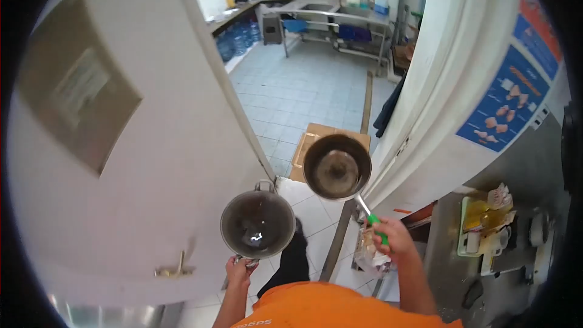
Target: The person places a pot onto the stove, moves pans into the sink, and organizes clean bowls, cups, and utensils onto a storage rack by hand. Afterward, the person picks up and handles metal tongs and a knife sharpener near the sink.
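Observation:
A round dark metal pot [257,225] with two loop handles is held by its near handle in my left hand [240,271], whose fingers are closed on it. My right hand [395,235] is wrapped round the green handle of a saucepan [337,167], which is out ahead and to the right of the pot. The pan's inside is brown and stained, and a bright reflection shows in the pot. The two vessels are apart.
A white door [152,206] with a lever handle stands at the left, a door frame [419,103] at the right. Flattened cardboard [300,157] lies on the floor in the doorway. Beyond are a metal sink table [358,17] and water bottles [240,39]. A counter [443,267] with dishes is at right.

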Action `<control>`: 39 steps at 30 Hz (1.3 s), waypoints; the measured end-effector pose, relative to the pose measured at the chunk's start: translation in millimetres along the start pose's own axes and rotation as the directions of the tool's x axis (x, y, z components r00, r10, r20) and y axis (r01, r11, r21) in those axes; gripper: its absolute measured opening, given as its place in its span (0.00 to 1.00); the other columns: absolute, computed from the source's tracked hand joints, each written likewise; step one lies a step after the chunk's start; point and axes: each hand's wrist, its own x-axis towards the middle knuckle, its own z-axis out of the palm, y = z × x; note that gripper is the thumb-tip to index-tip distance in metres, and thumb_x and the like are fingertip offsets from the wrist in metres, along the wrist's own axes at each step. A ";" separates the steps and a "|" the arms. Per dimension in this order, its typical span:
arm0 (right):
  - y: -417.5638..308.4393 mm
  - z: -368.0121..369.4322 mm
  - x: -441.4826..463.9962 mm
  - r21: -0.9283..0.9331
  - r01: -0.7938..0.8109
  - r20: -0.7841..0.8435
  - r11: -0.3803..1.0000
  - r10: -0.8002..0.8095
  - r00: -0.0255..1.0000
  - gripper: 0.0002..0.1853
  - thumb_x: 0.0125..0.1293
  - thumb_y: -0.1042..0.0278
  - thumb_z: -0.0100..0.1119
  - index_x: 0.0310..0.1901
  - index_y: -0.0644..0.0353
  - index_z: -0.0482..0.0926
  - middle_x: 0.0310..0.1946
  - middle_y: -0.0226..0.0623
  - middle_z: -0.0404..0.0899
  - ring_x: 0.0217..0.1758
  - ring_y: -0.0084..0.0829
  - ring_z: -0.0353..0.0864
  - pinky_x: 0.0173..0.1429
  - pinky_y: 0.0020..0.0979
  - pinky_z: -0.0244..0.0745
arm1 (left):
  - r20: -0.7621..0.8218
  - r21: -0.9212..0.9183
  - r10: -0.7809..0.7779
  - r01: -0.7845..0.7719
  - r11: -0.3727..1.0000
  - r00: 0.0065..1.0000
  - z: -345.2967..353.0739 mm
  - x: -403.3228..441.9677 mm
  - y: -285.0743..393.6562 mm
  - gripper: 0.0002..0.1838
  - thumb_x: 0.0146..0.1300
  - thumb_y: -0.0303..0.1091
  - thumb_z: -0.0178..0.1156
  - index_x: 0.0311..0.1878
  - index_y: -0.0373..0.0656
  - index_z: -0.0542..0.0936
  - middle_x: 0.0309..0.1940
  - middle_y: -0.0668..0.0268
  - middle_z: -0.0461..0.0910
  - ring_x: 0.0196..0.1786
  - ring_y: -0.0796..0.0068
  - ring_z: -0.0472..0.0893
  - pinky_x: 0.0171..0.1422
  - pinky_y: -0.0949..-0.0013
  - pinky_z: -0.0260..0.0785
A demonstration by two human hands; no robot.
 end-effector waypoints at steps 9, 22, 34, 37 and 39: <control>-160.5 23.1 197.9 0.169 -0.008 -0.162 0.986 0.035 0.986 0.16 0.73 0.71 0.56 0.59 0.65 0.76 0.21 0.26 0.70 0.11 0.15 0.57 0.15 0.19 0.55 | 0.090 0.013 -0.036 0.035 0.999 0.995 229.4 180.0 135.4 0.23 0.60 0.14 0.57 0.58 0.36 0.67 0.47 0.53 0.78 0.44 0.58 0.86 0.44 0.54 0.88; -325.2 -61.7 483.4 0.202 0.058 -0.210 0.978 -0.015 0.978 0.20 0.70 0.75 0.53 0.63 0.67 0.73 0.23 0.29 0.70 0.10 0.16 0.55 0.13 0.20 0.52 | 0.291 0.027 -0.063 0.058 0.998 0.955 560.2 447.3 249.0 0.24 0.60 0.13 0.54 0.60 0.34 0.66 0.48 0.54 0.78 0.45 0.57 0.84 0.48 0.51 0.88; -584.1 -146.8 805.3 0.086 0.052 -0.182 0.995 -0.035 0.983 0.21 0.69 0.76 0.55 0.63 0.66 0.73 0.24 0.29 0.72 0.11 0.15 0.59 0.14 0.21 0.53 | 0.029 -0.070 -0.002 0.004 0.998 1.000 756.3 619.4 355.4 0.22 0.59 0.13 0.53 0.58 0.33 0.68 0.48 0.52 0.80 0.46 0.54 0.86 0.46 0.55 0.89; -635.9 -155.9 893.0 0.126 0.091 -0.156 0.988 -0.071 0.985 0.20 0.69 0.77 0.54 0.62 0.67 0.73 0.24 0.29 0.72 0.10 0.15 0.59 0.14 0.21 0.53 | -0.033 -0.037 0.018 -0.019 0.999 0.999 804.5 670.2 384.5 0.16 0.60 0.14 0.54 0.51 0.37 0.71 0.46 0.57 0.80 0.48 0.57 0.84 0.53 0.51 0.86; -666.6 -157.9 952.4 0.152 0.101 -0.137 0.983 -0.081 0.987 0.20 0.69 0.77 0.53 0.62 0.68 0.73 0.23 0.30 0.72 0.10 0.16 0.59 0.14 0.22 0.54 | -0.055 -0.026 0.030 -0.031 0.999 0.998 838.1 712.0 408.1 0.17 0.60 0.13 0.53 0.52 0.37 0.70 0.47 0.56 0.80 0.48 0.57 0.84 0.52 0.52 0.86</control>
